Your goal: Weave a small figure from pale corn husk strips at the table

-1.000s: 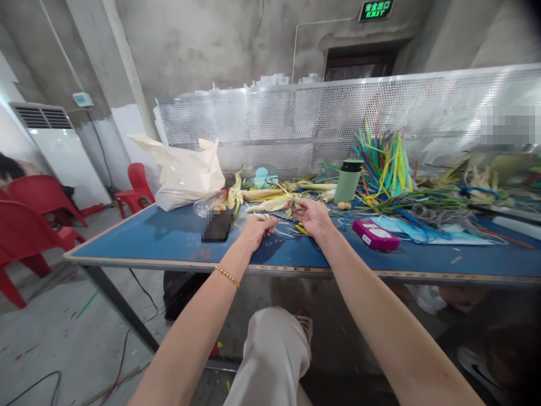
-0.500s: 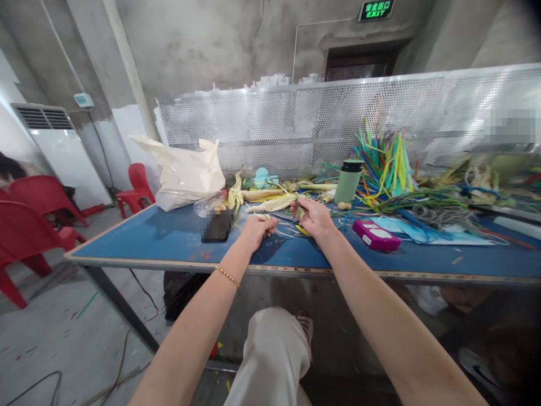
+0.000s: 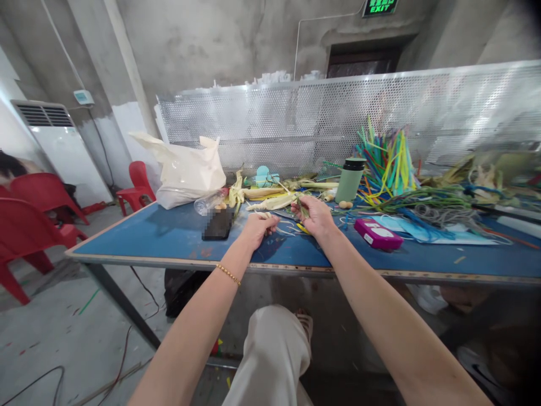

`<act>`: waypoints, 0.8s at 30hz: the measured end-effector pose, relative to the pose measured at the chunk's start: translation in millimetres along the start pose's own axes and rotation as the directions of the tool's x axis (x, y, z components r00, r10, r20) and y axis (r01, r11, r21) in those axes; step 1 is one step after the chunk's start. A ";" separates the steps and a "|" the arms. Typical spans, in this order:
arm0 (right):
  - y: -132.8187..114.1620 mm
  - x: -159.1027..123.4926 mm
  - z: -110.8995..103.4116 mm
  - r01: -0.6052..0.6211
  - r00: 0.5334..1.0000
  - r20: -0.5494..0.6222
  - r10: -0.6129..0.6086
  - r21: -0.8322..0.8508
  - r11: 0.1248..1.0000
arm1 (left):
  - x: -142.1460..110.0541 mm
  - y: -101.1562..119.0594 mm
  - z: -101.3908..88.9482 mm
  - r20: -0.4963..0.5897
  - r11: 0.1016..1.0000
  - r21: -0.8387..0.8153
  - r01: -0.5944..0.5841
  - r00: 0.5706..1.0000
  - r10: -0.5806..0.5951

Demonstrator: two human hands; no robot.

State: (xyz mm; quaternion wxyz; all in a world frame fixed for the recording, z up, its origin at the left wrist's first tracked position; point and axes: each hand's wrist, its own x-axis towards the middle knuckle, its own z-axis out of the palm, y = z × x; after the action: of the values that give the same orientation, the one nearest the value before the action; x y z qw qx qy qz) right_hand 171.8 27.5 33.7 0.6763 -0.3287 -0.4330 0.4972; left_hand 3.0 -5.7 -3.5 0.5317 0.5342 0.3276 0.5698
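My left hand (image 3: pixel 259 230) is closed in a pinch just over the table's front part, with a thin pale strip at its fingers. My right hand (image 3: pixel 316 216) is closed around a small greenish piece of corn husk (image 3: pixel 301 208), a short way to the right. Pale thin strips (image 3: pixel 288 228) lie on the blue tabletop between the hands. Beneath my right hand a yellow-handled tool (image 3: pixel 302 228) shows in part; its kind is hidden. Behind the hands lies a pale yellow corn husk (image 3: pixel 276 202). To the left of my left hand rests a black phone (image 3: pixel 217 225).
A white plastic bag (image 3: pixel 190 169) and a clear bottle (image 3: pixel 207 203) stand left. A green flask (image 3: pixel 350 181), purple box (image 3: pixel 377 234) and colourful strips (image 3: pixel 391 163) are on the right. A perforated metal screen (image 3: pixel 262 124) runs behind the blue table (image 3: pixel 139 239).
The camera view has shifted very slightly. My hands stay almost in place, both still closed; the greenish husk in my right hand has turned a little.
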 end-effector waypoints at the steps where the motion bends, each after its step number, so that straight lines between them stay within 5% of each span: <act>1: -1.0 -1.7 1.1 -0.016 1.000 -0.024 0.016 0.017 1.000 | 0.0 0.1 0.0 0.002 1.000 0.001 -0.003 1.000 0.003; 10: -6.7 -12.3 10.4 -0.121 0.987 -0.089 0.137 0.167 0.978 | -0.1 1.3 0.9 -0.002 1.000 0.011 0.016 1.000 -0.016; 17: -1.7 -9.3 10.8 -0.089 0.990 -0.098 0.105 0.160 0.983 | -0.5 1.2 -0.2 0.004 1.000 0.003 0.007 1.000 -0.007; 24: 12.8 0.9 2.6 -0.111 0.994 0.011 0.112 -0.068 0.991 | 0.6 -0.6 -0.6 0.001 1.000 0.016 -0.007 1.000 0.007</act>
State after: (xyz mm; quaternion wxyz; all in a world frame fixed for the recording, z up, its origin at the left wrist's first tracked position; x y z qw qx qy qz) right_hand 164.6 32.1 23.8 0.6326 -0.3713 -0.4354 0.5219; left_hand 2.7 -4.9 -4.0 0.5254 0.5400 0.3300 0.5687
